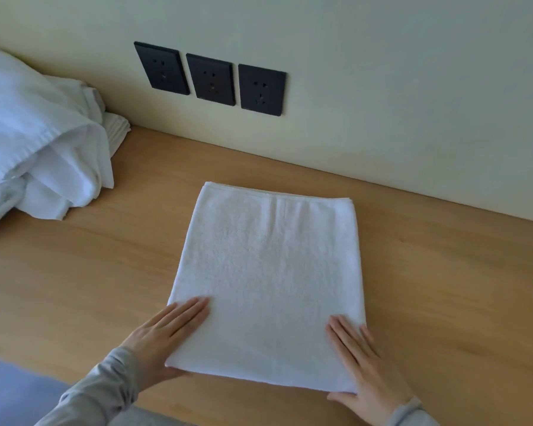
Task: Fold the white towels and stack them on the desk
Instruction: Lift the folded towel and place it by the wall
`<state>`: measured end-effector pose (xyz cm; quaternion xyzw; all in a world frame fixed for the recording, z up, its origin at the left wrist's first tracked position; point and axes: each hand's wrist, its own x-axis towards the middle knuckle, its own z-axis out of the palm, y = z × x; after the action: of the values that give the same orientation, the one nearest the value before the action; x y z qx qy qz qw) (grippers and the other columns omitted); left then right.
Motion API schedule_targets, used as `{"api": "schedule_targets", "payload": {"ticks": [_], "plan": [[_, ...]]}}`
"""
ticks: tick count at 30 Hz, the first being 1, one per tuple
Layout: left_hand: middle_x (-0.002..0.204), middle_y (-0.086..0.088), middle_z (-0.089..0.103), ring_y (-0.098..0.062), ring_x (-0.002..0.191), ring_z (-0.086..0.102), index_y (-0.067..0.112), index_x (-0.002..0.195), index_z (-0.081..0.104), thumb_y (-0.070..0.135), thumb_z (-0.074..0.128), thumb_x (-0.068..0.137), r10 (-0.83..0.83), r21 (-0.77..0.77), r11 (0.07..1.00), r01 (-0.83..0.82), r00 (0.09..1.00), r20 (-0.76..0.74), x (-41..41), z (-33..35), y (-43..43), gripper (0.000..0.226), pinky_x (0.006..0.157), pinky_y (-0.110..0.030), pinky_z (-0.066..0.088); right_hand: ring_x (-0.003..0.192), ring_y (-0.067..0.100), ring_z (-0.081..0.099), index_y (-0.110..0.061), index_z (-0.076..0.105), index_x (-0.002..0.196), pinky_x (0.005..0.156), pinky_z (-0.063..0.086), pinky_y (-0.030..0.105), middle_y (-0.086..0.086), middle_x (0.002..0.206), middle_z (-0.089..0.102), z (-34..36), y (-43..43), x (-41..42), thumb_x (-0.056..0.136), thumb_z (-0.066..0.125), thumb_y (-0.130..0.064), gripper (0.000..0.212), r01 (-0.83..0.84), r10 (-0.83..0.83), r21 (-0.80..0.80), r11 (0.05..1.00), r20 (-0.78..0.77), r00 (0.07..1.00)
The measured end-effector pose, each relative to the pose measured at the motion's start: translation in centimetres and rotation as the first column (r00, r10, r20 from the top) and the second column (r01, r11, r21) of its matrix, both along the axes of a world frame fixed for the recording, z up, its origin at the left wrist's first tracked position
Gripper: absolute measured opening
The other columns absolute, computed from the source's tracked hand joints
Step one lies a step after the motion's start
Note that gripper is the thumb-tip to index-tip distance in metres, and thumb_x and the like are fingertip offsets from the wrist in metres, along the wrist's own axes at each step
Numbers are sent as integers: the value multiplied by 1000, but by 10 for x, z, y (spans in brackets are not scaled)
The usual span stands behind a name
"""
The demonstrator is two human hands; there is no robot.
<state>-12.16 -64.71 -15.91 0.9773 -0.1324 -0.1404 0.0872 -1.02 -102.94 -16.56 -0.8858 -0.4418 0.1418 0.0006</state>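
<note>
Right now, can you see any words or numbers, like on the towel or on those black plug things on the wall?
No words, numbers or signs can be read anywhere.
The folded towel: plain white, no label showing.
The three black wall sockets: only pin holes, no writing.
The heap of unfolded towels: no tag in view.
The desk: wood grain only, no print.

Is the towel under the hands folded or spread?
Folded: the towel lies as a compact rectangle, stacked layers showing at its far edge.

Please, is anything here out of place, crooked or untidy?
Nothing is damaged or spilled. The folded towel lies flat under the left hand and right hand. Only the white cloth heap at the left of the desk is crumpled.
</note>
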Motion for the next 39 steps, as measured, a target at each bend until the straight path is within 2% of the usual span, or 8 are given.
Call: {"api": "schedule_targets", "payload": {"ticks": [6,10,14,17,22,28,34,39], "plan": [[140,-6,48,-19,126,50,8,131,52,39,54,59,-117,-69,990,123,989,89,6,-2,15,79,104,-28,35,133,23,40,0,57,126,112,23,39,12,139,50,8,0,-3,47,80,-23,85,-3,-5,150,989,51,999],[124,-5,62,-18,109,63,8,116,65,49,52,75,-121,-182,974,132,990,69,20,15,27,60,90,-21,48,118,13,58,-13,66,117,107,32,16,-3,131,56,25,-2,2,48,87,-24,73,265,-230,188,946,-187,955],[107,22,64,10,95,59,29,116,66,43,78,68,166,-397,875,-279,941,-296,47,48,48,51,85,-4,40,98,-2,64,-26,69,108,83,50,17,-19,113,65,62,3,25,60,84,-23,50,529,-397,223,818,-447,802],[81,21,71,8,79,62,55,86,70,36,86,58,220,-420,792,-443,849,-481,81,69,68,38,70,-10,46,81,1,67,-24,69,92,70,51,17,-15,87,73,97,16,55,62,87,-13,37,643,-370,236,729,-654,659],[82,5,72,-5,74,65,31,77,74,56,77,42,323,-557,605,-569,815,-482,145,96,91,43,66,-19,49,75,1,64,-18,66,92,61,50,13,-6,83,70,122,34,114,69,77,-4,29,793,-364,348,500,-746,557],[85,-9,68,-26,81,62,13,83,66,67,72,45,562,-599,202,-775,592,-577,206,75,89,66,79,-40,50,77,8,68,-28,68,82,67,50,28,-8,84,72,97,76,173,77,73,-35,10,942,-450,334,36,-836,313],[83,-9,63,-27,78,59,8,85,60,82,44,64,681,-412,109,-904,370,-631,246,44,80,78,77,-36,46,83,19,66,-22,65,87,72,49,30,0,88,69,57,100,208,83,66,-42,21,973,-531,230,6,-824,198],[80,-6,68,-21,68,64,7,98,63,49,67,78,666,-494,188,-849,480,-571,254,22,77,47,57,-26,48,76,14,62,-11,64,102,60,44,24,6,93,67,35,105,218,88,60,-42,34,979,-574,199,-48,-807,136]]}}
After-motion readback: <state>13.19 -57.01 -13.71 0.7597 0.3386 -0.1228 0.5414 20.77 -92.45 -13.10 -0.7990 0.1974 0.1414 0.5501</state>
